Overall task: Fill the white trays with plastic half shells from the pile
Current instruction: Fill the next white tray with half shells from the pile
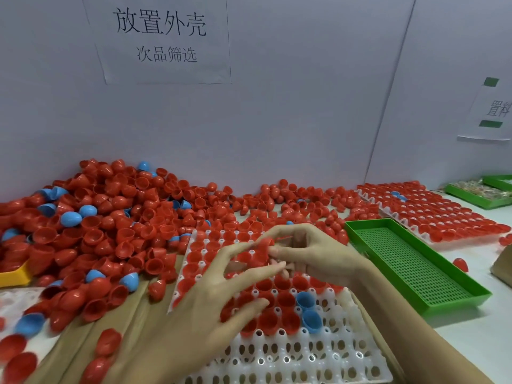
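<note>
A paper sign point(163, 37) at upper left reads "放置外壳 / 次品筛选" (a second, at right, is cut off). Both hands meet over the centre white tray point(318, 356): the left hand point(202, 297) spread, the right hand point(313, 252) pinching a blurred red shell point(264, 243). Two blue shells point(309, 309) sit among the tray's red ones; the pile point(110, 217) lies at left.

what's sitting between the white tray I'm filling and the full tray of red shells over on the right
In the head view, a green perforated tray holding nothing lies between the white tray and the full tray, angled alongside both.
</note>
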A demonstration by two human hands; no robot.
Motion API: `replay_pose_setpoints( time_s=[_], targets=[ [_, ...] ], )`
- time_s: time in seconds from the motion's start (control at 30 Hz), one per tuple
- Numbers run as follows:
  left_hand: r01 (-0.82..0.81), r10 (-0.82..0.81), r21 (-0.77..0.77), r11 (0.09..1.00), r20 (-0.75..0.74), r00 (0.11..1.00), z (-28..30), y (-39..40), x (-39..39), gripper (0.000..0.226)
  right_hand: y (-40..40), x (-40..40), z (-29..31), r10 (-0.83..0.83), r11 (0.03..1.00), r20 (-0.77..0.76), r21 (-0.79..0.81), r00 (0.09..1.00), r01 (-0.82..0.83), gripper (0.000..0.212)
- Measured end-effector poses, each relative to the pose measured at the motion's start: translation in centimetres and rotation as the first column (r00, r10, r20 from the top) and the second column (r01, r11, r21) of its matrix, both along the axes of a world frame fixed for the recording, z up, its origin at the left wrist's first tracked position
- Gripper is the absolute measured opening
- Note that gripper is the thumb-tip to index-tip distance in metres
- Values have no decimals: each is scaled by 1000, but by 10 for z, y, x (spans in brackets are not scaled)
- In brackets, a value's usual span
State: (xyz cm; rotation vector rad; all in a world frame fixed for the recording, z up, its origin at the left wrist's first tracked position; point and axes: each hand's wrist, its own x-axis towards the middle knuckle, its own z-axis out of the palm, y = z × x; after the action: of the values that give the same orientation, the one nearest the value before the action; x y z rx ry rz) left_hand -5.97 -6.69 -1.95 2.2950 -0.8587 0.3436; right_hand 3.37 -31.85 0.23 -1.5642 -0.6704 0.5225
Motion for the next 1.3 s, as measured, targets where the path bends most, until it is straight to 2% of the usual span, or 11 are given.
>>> replay_pose_setpoints(
  time_s=[0.13,0.27,0.4,0.53,0.67,0.77,0.83,0.93,1.0,1.13,1.3],
  targets=[
    [-47,25,-284,958,-81,996,-7,-12,1,33,5,-5,-5,65,997,26,-38,998,-64,29],
    [-100,-148,-569,816,-373,916,-4,-13,2,31,1,-6,-6,-3,995,69,-95,998,9,38],
    [-141,-189,-603,785,-451,872,-2,-11,2,20,1,-10,-3,-55,992,173,-104,983,74,42],
    [-153,-301,-663,732,-517,801,-3,-13,2,36,6,-14,-3,-78,990,248,-94,966,104,29],
    [-268,-135,-628,731,-518,845,-4,-10,4,28,7,-16,-3,-80,992,214,-75,974,98,20],
    [-297,130,-540,787,-326,936,-7,-9,4,16,9,-18,-2,-98,993,219,-44,971,110,19],
    [-295,249,-424,857,-161,955,-10,-11,4,33,12,-20,-2,-128,989,272,-39,954,143,19],
    [-232,236,-335,913,-28,971,-14,-14,2,60,18,-20,-2,-93,984,353,-107,931,139,18],
    [-186,197,-287,940,12,980,-16,-15,1,65,19,-19,1,-49,979,375,-168,926,120,18],
    [-184,181,-210,960,-32,983,-15,-9,0,52,2,-16,15,-20,953,406,-269,914,141,16],
    [-335,343,-108,936,68,937,-12,16,16,32,-48,-31,18,-141,899,474,-306,869,313,12]
  ],
)
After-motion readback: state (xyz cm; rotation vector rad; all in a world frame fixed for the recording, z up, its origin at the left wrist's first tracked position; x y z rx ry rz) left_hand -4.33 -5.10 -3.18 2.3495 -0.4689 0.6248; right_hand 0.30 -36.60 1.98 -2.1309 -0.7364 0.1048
